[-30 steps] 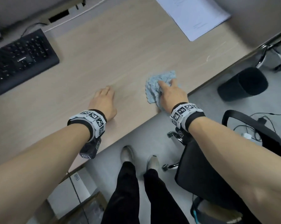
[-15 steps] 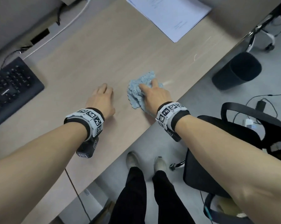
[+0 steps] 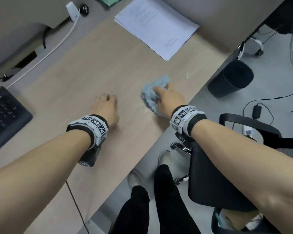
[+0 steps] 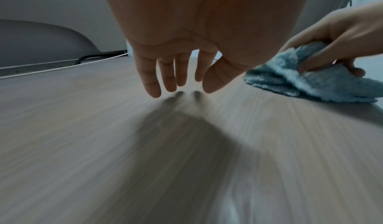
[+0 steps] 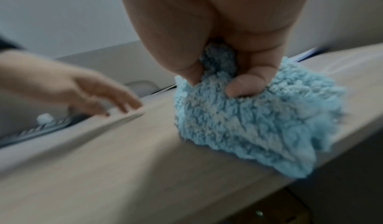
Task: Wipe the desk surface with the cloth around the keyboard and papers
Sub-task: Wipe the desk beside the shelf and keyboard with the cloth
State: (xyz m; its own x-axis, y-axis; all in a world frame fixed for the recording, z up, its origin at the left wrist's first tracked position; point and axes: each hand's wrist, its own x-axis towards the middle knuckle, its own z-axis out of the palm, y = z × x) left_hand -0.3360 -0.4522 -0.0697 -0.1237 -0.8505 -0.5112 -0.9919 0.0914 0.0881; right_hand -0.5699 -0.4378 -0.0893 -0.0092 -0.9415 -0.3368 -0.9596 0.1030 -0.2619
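The right hand (image 3: 172,100) grips a fluffy light-blue cloth (image 3: 152,93), its grip closed around the bunched fabric: in the right wrist view the thumb (image 5: 244,86) and fingers dig into the pile while the cloth (image 5: 248,126) lies pressed on the wooden surface (image 3: 91,78). The cloth sits right at the near edge of the surface, and in the right wrist view its lower fold reaches that edge. The left wrist view shows the same cloth (image 4: 311,81) lying flat against the surface with the right hand (image 4: 339,37) curled over it.

The left hand (image 3: 107,108) is beside the cloth, apart from it, over the middle of the surface. Its grip is open and holds nothing; in the left wrist view the fingers (image 4: 149,73) hang straight and relaxed, their tips just above the surface (image 4: 103,129) with their shadow directly beneath.

The black keyboard (image 3: 4,115) lies at the left edge of the surface, well apart from both hands. A stack of white papers (image 3: 157,26) lies towards the far right corner, well beyond the cloth. A white cable (image 3: 46,53) runs along the far left edge. On the floor beyond the right edge stands a dark bin (image 3: 231,78), and a black chair (image 3: 226,166) stands close to the near edge under the right forearm.
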